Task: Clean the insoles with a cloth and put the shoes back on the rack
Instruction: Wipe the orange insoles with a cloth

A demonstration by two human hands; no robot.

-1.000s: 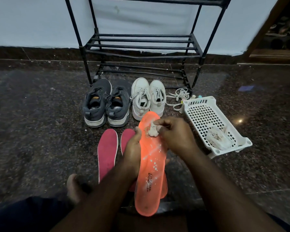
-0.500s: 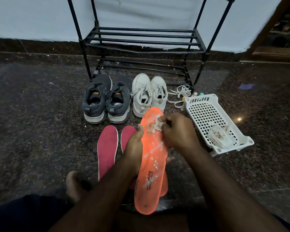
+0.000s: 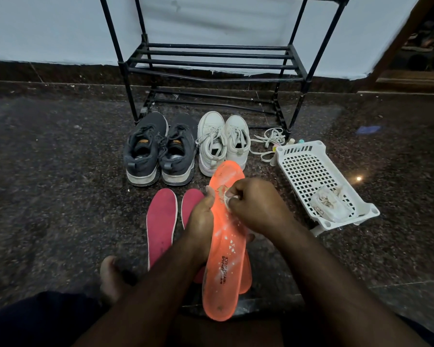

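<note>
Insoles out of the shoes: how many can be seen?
4. One orange insole held in the left hand, a second orange one mostly hidden beneath it, and two pink insoles on the floor beside; the right one is partly covered.

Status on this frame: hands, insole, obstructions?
Left hand grips orange insole. Right hand pinches cloth on its forefoot. Both shoe pairs off rack. Nothing obstructing.

Bare forearms, no sleeves; dark navy trousers; barefoot.
</note>
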